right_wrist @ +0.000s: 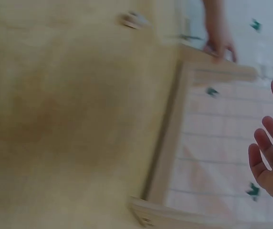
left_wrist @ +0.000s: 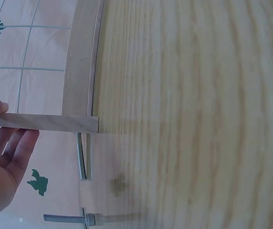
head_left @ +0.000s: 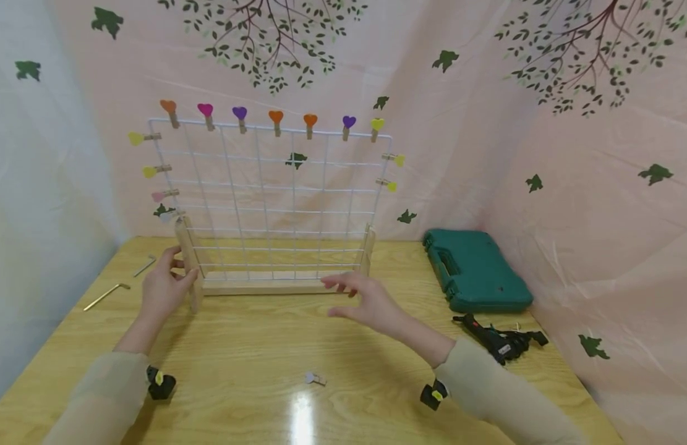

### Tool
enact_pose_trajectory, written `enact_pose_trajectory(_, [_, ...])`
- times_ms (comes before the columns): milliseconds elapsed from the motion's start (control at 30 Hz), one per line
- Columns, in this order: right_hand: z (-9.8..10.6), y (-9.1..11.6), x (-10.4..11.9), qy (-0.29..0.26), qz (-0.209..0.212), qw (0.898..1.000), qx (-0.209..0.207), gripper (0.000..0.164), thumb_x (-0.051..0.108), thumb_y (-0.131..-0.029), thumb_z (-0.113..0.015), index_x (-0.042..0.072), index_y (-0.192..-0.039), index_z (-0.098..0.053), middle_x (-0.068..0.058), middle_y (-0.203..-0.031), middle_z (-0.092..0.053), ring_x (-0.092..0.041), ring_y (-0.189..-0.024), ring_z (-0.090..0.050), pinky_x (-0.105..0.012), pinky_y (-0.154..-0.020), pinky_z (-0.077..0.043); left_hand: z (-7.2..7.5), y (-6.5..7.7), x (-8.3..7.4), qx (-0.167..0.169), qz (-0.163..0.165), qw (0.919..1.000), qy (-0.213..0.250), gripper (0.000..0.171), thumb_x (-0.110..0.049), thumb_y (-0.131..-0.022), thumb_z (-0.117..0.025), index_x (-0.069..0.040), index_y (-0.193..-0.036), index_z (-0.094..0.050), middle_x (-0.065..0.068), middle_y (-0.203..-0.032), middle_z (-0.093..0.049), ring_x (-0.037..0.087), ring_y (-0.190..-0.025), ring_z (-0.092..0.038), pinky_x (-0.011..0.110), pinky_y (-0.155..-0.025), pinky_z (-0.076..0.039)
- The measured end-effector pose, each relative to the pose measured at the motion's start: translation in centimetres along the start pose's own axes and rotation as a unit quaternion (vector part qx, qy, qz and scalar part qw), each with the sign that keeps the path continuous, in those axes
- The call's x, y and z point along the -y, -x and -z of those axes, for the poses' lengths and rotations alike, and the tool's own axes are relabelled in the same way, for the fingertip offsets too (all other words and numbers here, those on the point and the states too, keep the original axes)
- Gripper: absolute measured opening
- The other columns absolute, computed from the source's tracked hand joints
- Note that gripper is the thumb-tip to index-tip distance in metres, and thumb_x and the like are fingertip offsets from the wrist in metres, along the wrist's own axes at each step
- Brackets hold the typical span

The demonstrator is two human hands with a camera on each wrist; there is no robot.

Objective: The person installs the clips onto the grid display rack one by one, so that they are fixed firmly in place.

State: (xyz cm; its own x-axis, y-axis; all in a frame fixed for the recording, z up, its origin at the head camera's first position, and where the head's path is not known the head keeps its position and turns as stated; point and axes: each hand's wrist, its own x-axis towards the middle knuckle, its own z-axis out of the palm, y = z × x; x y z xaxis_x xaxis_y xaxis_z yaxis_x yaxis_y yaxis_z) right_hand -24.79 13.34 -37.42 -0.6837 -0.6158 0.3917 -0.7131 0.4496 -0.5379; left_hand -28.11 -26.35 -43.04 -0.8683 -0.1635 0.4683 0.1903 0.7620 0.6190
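Note:
A white wire grid stands upright in a wooden stand. Heart-topped clothespins, such as an orange one, line its top and side edges. My left hand holds the stand's left end piece, thumb on one side and fingers on the other. Before the right part of the base hovers my right hand, thumb and fingers apart with nothing between them. A loose pale-hearted clothespin lies on the table in front, between the forearms.
Left of the stand lie a gold-coloured metal rod and a shorter silver one; the left wrist view shows screw threads. At right are a green case and a black pistol-shaped tool. Printed cloth hangs behind.

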Motion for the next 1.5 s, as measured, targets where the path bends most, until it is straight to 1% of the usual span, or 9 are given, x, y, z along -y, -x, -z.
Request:
enact_pose_trajectory(200, [-4.1, 2.0, -1.1, -0.005, 0.04, 0.989, 0.139, 0.052, 0.027, -0.075, -0.07, 0.018, -0.123, -0.052, 0.001, -0.112, -0.058, -0.016, -0.091, -0.056, -0.025, -0.073, -0.048, 0.0, -0.4, 0.0, -0.001, -0.007, 1.0, -0.001, 0.047, -0.018, -0.084, -0.059, -0.001, -0.125, -0.042, 0.02, -0.091, -0.059, 0.027, -0.064, -0.058, 0.025, -0.048, -0.042])
enact_pose_trajectory(333, [-6.3, 2.9, -1.7, 0.009, 0.065, 0.977, 0.204, 0.045, 0.031, -0.077, -0.067, 0.018, -0.118, -0.056, 0.003, -0.101, -0.059, -0.009, -0.085, -0.054, -0.017, -0.071, -0.045, 0.0, -0.4, 0.0, 0.0, -0.006, 1.0, -0.002, 0.047, -0.018, -0.084, -0.059, -0.001, -0.125, -0.042, 0.021, -0.09, -0.059, 0.028, -0.065, -0.058, 0.025, -0.048, -0.042])
enact_pose_trajectory(467, [-7.7, 3.1, -1.6, 0.033, 0.088, 0.965, 0.243, 0.038, 0.035, -0.078, -0.065, 0.018, -0.112, -0.06, 0.008, -0.09, -0.058, 0.0, -0.076, -0.05, -0.008, -0.064, -0.04, 0.0, -0.1, 0.0, -0.002, -0.004, 1.0, -0.001, 0.047, -0.018, -0.084, -0.06, -0.001, -0.124, -0.042, 0.021, -0.09, -0.059, 0.029, -0.065, -0.058, 0.026, -0.049, -0.043])
enact_pose_trajectory(567, [-8.2, 2.9, -1.0, 0.044, 0.104, 0.958, 0.262, 0.031, 0.035, -0.078, -0.065, 0.018, -0.104, -0.063, 0.01, -0.084, -0.057, 0.002, -0.072, -0.048, -0.005, -0.061, -0.037, 0.1, 0.0, -0.1, -0.003, -0.004, 1.0, 0.001, 0.047, -0.018, -0.084, -0.06, -0.001, -0.124, -0.042, 0.022, -0.09, -0.059, 0.029, -0.064, -0.058, 0.026, -0.049, -0.043])
enact_pose_trajectory(700, [-8.4, 2.5, -0.3, 0.071, 0.106, 0.952, 0.277, 0.018, 0.032, -0.08, -0.064, 0.019, -0.093, -0.064, 0.013, -0.079, -0.055, 0.005, -0.07, -0.047, -0.004, -0.062, -0.035, 0.2, 0.1, -0.1, -0.001, -0.002, 1.0, -0.001, 0.048, -0.019, -0.084, -0.06, -0.001, -0.125, -0.042, 0.021, -0.091, -0.059, 0.028, -0.065, -0.058, 0.025, -0.049, -0.043])
enact_pose_trajectory(867, [-8.6, 2.3, -0.2, 0.078, 0.088, 0.952, 0.283, 0.013, 0.031, -0.081, -0.064, 0.021, -0.089, -0.063, 0.016, -0.076, -0.053, 0.006, -0.067, -0.046, -0.005, -0.061, -0.035, 0.2, 0.1, -0.1, 0.006, 0.001, 1.0, 0.001, 0.048, -0.02, -0.085, -0.059, -0.001, -0.126, -0.041, 0.021, -0.092, -0.058, 0.028, -0.066, -0.058, 0.025, -0.049, -0.043])
enact_pose_trajectory(1067, [-7.5, 2.2, -0.5, -0.026, 0.032, 0.963, 0.268, 0.007, 0.023, -0.083, -0.063, 0.018, -0.087, -0.06, 0.013, -0.077, -0.054, 0.005, -0.068, -0.045, -0.011, -0.06, -0.043, 0.1, 0.0, 0.0, 0.01, 0.002, 0.9999, 0.003, 0.048, -0.02, -0.086, -0.058, -0.001, -0.126, -0.04, 0.02, -0.092, -0.058, 0.026, -0.066, -0.056, 0.024, -0.049, -0.042])
enact_pose_trajectory(1267, [-4.4, 1.4, -0.2, -0.07, -0.021, 0.974, 0.213, 0.004, 0.018, -0.086, -0.06, 0.019, -0.085, -0.055, 0.01, -0.079, -0.055, 0.001, -0.07, -0.052, -0.017, -0.058, -0.047, 0.0, 0.0, 0.1, 0.01, 0.003, 0.9999, 0.003, 0.049, -0.02, -0.086, -0.058, -0.001, -0.127, -0.04, 0.02, -0.092, -0.058, 0.026, -0.066, -0.056, 0.024, -0.049, -0.042])
enact_pose_trajectory(1500, [0.7, 0.2, 1.0, -0.115, -0.083, 0.985, 0.101, 0.008, 0.014, -0.083, -0.063, 0.014, -0.089, -0.057, 0.002, -0.086, -0.061, -0.008, -0.078, -0.061, -0.021, -0.065, -0.051, 0.1, 0.0, 0.0, 0.009, 0.0, 1.0, -0.001, 0.048, -0.019, -0.085, -0.059, -0.001, -0.126, -0.04, 0.019, -0.091, -0.058, 0.025, -0.066, -0.056, 0.025, -0.049, -0.041])
